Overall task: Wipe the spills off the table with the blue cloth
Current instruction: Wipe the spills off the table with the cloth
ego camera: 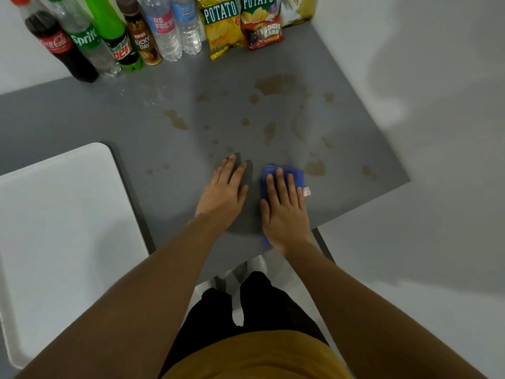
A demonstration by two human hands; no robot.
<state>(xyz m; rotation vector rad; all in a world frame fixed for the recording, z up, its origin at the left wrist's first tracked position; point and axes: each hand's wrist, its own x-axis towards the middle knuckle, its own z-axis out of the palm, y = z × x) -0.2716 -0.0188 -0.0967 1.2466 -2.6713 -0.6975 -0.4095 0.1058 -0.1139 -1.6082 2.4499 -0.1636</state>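
A folded blue cloth (296,175) lies on the grey table (136,110) near its front edge. My right hand (284,209) presses flat on top of it, fingers spread, covering most of it. To the left of the cloth my left hand (222,191) rests flat on the bare table, fingers apart, holding nothing. Brown spills mark the table: a big patch (276,84) at the back, a streak (177,120) in the middle left, a blot (315,168) just right of the cloth, and several small drops between them.
Several drink bottles (82,42) stand in a row along the table's back edge, with potato chip bags (222,26) and a fudge bar pack (263,35) to their right. A white chair seat (62,228) sits at the front left. The table's right edge (363,105) borders white floor.
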